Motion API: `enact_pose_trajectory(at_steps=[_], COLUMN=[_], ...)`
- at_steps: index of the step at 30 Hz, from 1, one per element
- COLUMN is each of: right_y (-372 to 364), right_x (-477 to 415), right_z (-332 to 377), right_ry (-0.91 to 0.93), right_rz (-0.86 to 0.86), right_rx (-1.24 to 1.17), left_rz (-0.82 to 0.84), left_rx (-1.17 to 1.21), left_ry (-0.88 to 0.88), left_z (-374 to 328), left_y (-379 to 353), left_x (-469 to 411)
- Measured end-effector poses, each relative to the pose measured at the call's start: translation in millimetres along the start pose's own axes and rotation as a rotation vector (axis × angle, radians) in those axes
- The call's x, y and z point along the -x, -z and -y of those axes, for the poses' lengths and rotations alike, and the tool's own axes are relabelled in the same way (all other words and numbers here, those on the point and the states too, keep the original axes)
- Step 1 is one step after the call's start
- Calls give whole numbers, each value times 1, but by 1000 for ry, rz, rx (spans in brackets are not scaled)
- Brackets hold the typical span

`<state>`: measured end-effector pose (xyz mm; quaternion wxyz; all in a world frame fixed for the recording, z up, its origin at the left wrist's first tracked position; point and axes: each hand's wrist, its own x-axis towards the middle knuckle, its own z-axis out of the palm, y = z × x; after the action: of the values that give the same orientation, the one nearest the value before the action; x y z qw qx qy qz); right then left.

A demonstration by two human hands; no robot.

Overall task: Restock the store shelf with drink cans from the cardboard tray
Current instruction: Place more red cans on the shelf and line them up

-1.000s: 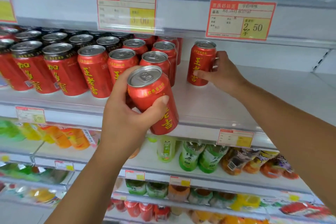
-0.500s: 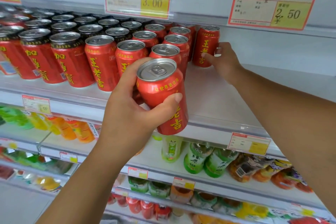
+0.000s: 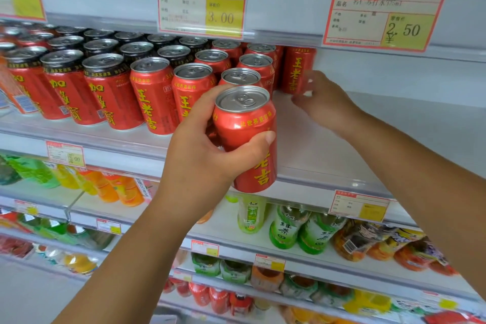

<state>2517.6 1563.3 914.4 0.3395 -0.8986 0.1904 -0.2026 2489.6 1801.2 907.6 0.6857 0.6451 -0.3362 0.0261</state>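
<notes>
My left hand (image 3: 210, 163) is closed around an upright red drink can (image 3: 246, 123) with yellow characters, held in front of the shelf's (image 3: 328, 155) front edge. Rows of the same red cans (image 3: 155, 95) fill the shelf's left and middle. The last can (image 3: 298, 68) of the back row stands deep on the shelf. My right hand (image 3: 323, 102) is just in front of it, blurred, with fingers spread and nothing in them. No cardboard tray is in view.
The right half of the white shelf is bare. Price tags (image 3: 201, 6) hang from the shelf above, close over the can tops. Darker-topped red cans (image 3: 65, 87) stand at the left. Lower shelves hold green tea bottles (image 3: 289, 229) and orange drinks (image 3: 115, 187).
My right hand pushed its can back into the row beside the others, then let go and is pulling away. My left hand kept its can, drifting slightly right.
</notes>
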Motion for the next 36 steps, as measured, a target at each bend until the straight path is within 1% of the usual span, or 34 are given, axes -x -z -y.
enact_pose_trajectory(at_steps=[1,2,3,4,5,6,7,10,13,15,17,20,22,25,29,36], right_y=[6,11,16,20,22,22,21,20,21,19,16,12,11,7,-1,-16], right_x=[24,48,73,93,109,117,122,119,107,98,89,68,53,32,9,-14], right_z=[4,6,10,14,17,17,16,14,8,1,-3,-10,-12,-12,-15,-22], right_ry=[82,153,204,232,239,230,217,173,128,81,16,-51,-70,-76,-67,-53], right_rz=[64,157,282,403,486,501,456,196,98,48,1,-34,-34,-21,-31,-79], right_rx=[-57,-164,-294,-414,-486,-514,-511,-407,-337,-277,-206,-144,-139,-92,-89,-133], left_rz=[0,-2,-6,-9,-5,5,20,93,180,202,137,72,52,54,45,15], left_rx=[13,21,24,26,27,17,2,10,-1,-125,-327,-654,-771,-794,-745,-760], left_ry=[2,-2,-8,-11,-10,-8,-7,17,15,-5,-35,-222,-317,-391,-480,-523], left_z=[-1,0,0,1,1,3,3,8,16,22,32,57,73,89,102,104], left_y=[-2,-5,-9,-13,-18,-24,-29,-40,-39,-33,-21,0,11,18,18,16], left_x=[-1,-3,-5,-7,-9,-12,-14,-22,-26,-22,-13,-6,-6,-5,-4,-4])
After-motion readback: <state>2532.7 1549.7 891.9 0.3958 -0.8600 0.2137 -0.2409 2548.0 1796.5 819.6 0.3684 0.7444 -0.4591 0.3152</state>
